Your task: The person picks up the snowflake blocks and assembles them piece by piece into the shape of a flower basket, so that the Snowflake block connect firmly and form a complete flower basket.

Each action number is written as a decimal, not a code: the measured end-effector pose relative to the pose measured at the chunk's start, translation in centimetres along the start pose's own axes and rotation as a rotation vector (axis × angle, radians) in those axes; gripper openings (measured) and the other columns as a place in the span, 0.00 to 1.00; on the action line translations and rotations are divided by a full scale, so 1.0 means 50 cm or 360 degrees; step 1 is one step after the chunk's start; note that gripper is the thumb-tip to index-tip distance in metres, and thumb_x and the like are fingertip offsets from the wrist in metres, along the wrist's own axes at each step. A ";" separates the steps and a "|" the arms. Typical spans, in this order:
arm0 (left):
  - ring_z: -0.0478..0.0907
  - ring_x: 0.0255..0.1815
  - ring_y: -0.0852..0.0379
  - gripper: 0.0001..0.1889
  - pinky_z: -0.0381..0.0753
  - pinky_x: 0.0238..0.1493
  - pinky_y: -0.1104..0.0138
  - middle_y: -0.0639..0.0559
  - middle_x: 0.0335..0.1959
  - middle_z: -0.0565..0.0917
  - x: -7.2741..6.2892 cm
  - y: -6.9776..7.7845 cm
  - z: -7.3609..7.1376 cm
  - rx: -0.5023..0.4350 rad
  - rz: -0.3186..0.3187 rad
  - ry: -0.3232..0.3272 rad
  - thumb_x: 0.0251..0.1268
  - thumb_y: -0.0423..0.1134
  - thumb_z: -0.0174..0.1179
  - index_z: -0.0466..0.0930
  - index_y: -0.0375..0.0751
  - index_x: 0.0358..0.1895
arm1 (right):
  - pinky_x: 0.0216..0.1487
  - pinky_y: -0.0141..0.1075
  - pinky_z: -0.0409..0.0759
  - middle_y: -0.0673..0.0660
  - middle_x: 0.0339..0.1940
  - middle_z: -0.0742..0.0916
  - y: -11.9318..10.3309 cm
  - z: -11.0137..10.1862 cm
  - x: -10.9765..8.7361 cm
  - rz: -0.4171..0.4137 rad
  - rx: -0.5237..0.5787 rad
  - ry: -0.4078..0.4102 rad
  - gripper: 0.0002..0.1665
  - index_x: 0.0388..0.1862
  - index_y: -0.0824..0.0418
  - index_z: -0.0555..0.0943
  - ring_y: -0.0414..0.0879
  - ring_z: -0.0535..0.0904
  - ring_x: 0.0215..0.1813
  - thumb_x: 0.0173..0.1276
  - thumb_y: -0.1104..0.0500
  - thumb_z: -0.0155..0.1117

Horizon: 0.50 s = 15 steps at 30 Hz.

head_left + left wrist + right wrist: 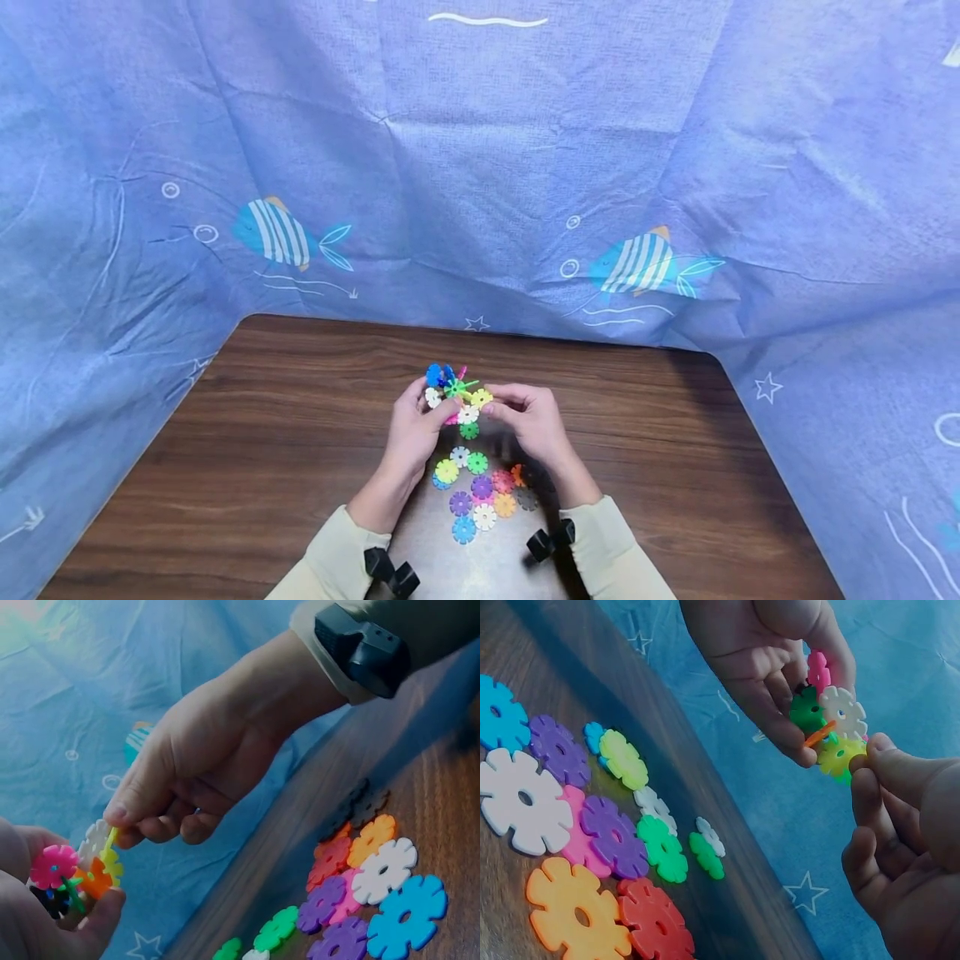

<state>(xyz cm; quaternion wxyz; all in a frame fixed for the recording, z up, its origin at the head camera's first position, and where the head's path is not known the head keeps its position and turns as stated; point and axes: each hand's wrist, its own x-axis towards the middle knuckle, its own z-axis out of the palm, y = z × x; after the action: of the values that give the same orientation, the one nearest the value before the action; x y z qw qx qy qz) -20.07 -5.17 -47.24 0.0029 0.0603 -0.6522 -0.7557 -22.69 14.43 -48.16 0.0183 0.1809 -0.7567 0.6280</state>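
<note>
Both hands are raised over the table around a cluster of interlocked flower-shaped plastic discs [455, 388] in blue, green, pink, white, orange and yellow. My left hand [408, 429] grips the cluster, its thumb in front and fingers partly hidden behind. From the other side, my right hand [536, 421] pinches the edge of a yellow disc [841, 756] between thumb and forefinger. That yellow disc sits against the cluster beside a white disc [843, 712] and an orange one [96, 879]. A pink disc [54, 866] sticks out near the left palm.
Loose discs lie on the brown wooden table [300, 433] below the hands, including a purple disc [461, 502], a light blue disc [463, 529] and an orange disc [505, 505]. A green disc [469, 430] lies nearer the hands. Blue fish-print cloth [480, 167] hangs behind the table.
</note>
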 end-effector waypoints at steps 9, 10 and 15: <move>0.81 0.40 0.59 0.28 0.85 0.43 0.67 0.43 0.47 0.84 0.012 -0.013 -0.006 -0.0106 -0.0111 -0.0014 0.59 0.25 0.62 0.72 0.33 0.66 | 0.37 0.32 0.86 0.66 0.38 0.90 0.004 -0.005 -0.005 -0.0029 -0.0038 -0.0141 0.20 0.54 0.68 0.85 0.45 0.86 0.33 0.63 0.66 0.75; 0.81 0.39 0.60 0.28 0.86 0.42 0.67 0.44 0.46 0.84 0.013 -0.013 -0.008 -0.0142 -0.0116 -0.0007 0.59 0.25 0.62 0.71 0.32 0.65 | 0.38 0.32 0.86 0.66 0.39 0.90 0.003 -0.008 -0.005 -0.0023 -0.0041 -0.0151 0.21 0.55 0.68 0.85 0.45 0.87 0.33 0.63 0.66 0.75; 0.82 0.37 0.62 0.21 0.86 0.42 0.66 0.51 0.39 0.84 0.021 -0.006 -0.023 -0.0219 -0.0141 0.0067 0.61 0.25 0.63 0.74 0.31 0.59 | 0.40 0.33 0.86 0.62 0.39 0.91 0.003 -0.022 0.008 0.0040 -0.0158 -0.0194 0.22 0.55 0.69 0.84 0.41 0.86 0.35 0.63 0.63 0.76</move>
<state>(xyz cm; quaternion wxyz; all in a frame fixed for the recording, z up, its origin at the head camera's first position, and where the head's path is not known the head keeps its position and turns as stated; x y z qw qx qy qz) -20.98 -6.35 -47.78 -0.0128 0.1045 -0.5952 -0.7966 -23.32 15.40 -48.00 -0.0268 0.2082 -0.7887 0.5778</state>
